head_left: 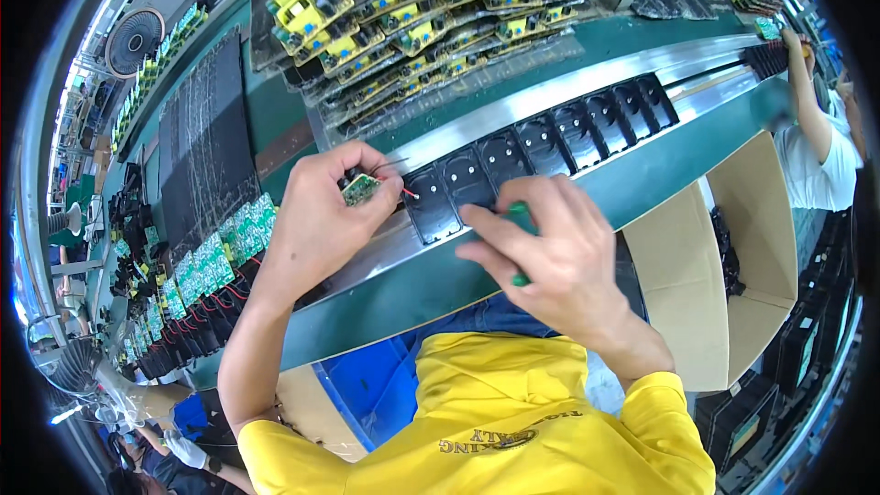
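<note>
My left hand (325,215) is closed, pinching a small green circuit board (359,189) between thumb and fingers. Thin dark and red wires stick out from the board toward the right. My right hand (564,257) curls around a green-handled tool (520,280). Its working end is hidden by the fingers, so its exact kind does not show. Right beside both hands, a row of open black plastic housings (467,181) lies along a metal rail (403,247). My right fingertips are over the near edge of the housings at the left part of the row.
Stacked trays of yellow components (422,32) rise beyond the rail. At left lie several green circuit boards (203,270) with red wires and black parts, near a dark flat sheet (211,128). An open cardboard box (683,284) stands at right. Another person's arm (807,96) reaches in at far right.
</note>
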A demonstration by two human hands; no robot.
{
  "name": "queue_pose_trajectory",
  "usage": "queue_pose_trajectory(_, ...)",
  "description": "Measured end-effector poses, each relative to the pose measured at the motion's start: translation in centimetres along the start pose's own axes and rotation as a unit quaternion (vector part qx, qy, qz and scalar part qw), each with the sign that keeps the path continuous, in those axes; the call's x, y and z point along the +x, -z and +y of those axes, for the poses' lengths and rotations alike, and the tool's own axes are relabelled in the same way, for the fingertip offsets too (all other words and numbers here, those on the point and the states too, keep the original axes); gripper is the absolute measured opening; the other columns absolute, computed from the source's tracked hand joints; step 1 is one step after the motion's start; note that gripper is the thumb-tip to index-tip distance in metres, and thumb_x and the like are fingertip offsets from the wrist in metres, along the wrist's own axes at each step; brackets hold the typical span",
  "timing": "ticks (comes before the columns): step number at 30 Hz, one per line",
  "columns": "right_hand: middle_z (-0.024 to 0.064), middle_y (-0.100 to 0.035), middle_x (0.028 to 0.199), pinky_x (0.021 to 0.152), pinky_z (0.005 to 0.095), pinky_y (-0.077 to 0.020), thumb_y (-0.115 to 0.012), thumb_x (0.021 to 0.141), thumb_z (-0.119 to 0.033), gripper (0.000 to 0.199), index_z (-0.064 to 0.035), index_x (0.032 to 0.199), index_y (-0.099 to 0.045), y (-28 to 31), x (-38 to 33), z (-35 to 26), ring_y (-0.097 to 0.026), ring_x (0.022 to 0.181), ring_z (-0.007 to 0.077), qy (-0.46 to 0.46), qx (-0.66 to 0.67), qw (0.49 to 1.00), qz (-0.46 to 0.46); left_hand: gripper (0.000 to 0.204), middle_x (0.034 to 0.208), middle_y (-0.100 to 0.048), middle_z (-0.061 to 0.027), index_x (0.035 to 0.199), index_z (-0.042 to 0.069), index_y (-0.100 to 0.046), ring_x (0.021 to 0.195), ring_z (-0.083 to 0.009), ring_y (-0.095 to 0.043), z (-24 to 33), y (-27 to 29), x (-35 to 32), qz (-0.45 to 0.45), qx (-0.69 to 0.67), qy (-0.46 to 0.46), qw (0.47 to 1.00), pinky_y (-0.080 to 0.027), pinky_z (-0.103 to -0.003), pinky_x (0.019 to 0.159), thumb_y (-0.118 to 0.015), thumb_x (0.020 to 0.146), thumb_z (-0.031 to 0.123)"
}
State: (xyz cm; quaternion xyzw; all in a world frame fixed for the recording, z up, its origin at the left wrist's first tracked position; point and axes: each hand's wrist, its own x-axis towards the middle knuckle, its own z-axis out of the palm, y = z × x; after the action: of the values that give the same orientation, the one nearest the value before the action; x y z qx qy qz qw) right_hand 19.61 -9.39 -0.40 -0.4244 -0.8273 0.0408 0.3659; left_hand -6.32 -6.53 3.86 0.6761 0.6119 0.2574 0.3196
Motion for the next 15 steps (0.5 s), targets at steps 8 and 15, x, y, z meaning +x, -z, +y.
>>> queue_pose_trajectory(8,0.0002,-0.065,0.106,0.073,0.0334,-0.0512,-0.095,0.085,-0.022,0.018,-0.0159,0.101,-0.088,-3.3,-0.3,-0.7,-0.057,0.085,0.0201,0.004,-0.030,1.000,-0.004,0.008,0.090,-0.080,-0.0035,0.099,-0.002,-0.077,0.081,-0.0132,-0.064,-0.5,-0.5,0.0,-0.001,0.013,0.023,1.000,-0.054,-0.028,0.083,-0.078,0.094,0.004)
queue_pose_trajectory(15,0.0002,-0.066,0.107,0.073,0.0337,-0.0511,-0.095,0.085,-0.020,0.016,-0.0147,0.098,-0.087,-3.6,-0.3,-0.7,-0.057,0.085,0.0206,0.000,-0.019,1.000,-0.002,0.010,0.090,-0.080,-0.0040,0.100,-0.002,-0.077,0.081,-0.0141,-0.065,-0.3,-0.6,-0.1,0.002,0.041,0.014,0.999,-0.054,-0.028,0.083,-0.079,0.093,0.004)
